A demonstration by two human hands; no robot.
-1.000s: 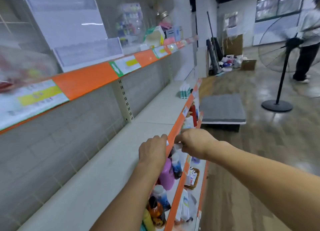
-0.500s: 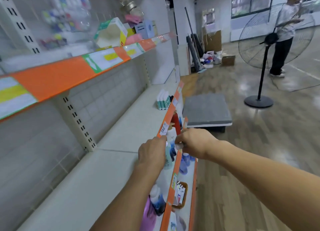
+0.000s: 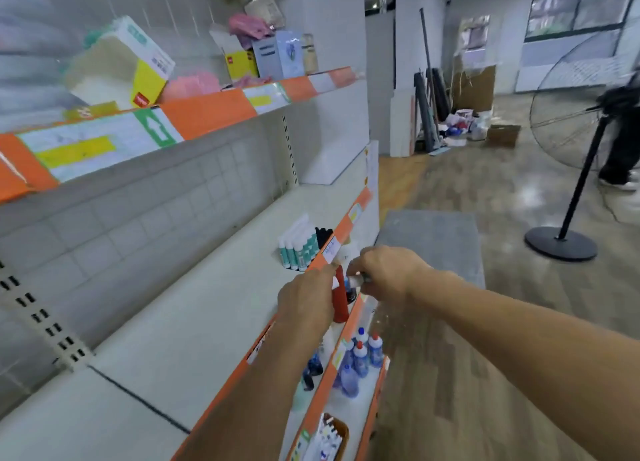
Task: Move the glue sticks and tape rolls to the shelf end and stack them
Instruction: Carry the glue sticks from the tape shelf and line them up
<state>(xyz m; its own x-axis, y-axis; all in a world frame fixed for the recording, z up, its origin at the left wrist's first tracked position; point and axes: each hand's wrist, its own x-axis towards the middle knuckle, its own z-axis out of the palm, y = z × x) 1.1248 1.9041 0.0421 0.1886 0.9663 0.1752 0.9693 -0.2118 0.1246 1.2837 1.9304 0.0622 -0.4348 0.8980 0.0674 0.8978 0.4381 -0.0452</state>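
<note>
A row of white-and-teal glue sticks stands near the front lip of the middle shelf, with dark rolls just behind them. My left hand is curled in a fist over the shelf's orange edge, and only a white tip shows at its fingers. My right hand pinches a small white-and-dark glue stick in front of the shelf edge. Both hands are a short way short of the row.
A red bottle and blue-capped bottles stand on the lower shelves. Boxes fill the top shelf. A grey platform, a standing fan and a person's legs are in the aisle.
I have moved along the shelf toward its far end. The glue stick row is much closer. Both hands keep the same curled grip.
</note>
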